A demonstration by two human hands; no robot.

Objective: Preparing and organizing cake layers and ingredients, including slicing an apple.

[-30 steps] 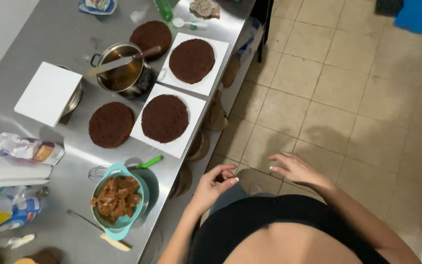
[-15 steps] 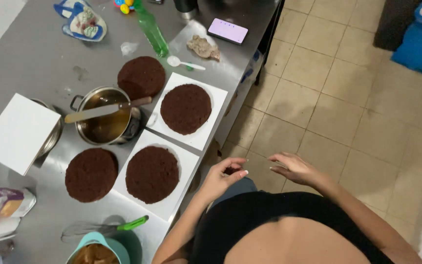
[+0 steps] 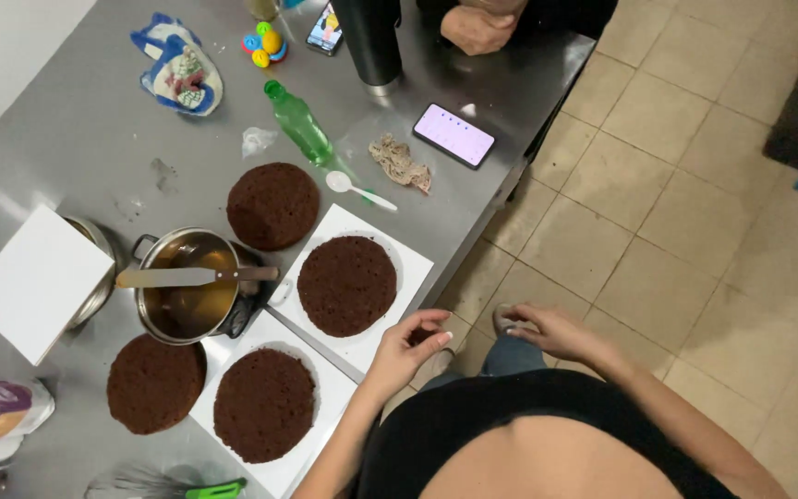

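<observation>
Change: since the earlier frames the view has slid along the worktop [image 3: 94,157]; the bowl of brown filling has dropped out of sight, while a phone and another person's hand have come in at the far end.
Left hand [image 3: 405,346]: at the worktop edge, fingers loosely curled, its grip holding nothing, just beside the white board [image 3: 399,277] that carries a round chocolate cake layer [image 3: 346,285].
Right hand [image 3: 551,330]: off the worktop, over the tiled floor [image 3: 658,212], fingers half bent, grip empty.
Nearest board [image 3: 325,407]: carries a second cake layer [image 3: 263,404]; a third layer [image 3: 155,383] lies bare beside it.
Steel pot [image 3: 187,286]: brownish liquid inside, a spatula [image 3: 191,275] resting across its rim.
Covered bowl [image 3: 94,277]: a white square board [image 3: 37,282] lies over it; contents hidden.
Fourth layer [image 3: 272,205]: bare on the worktop beyond the pot.
Green bottle [image 3: 298,123]: lying tilted, with a white spoon [image 3: 357,188] near it.
Phone [image 3: 453,135]: screen lit.
Dark tumbler [image 3: 368,39]: upright at the far end, near another person's hand [image 3: 475,28].
</observation>
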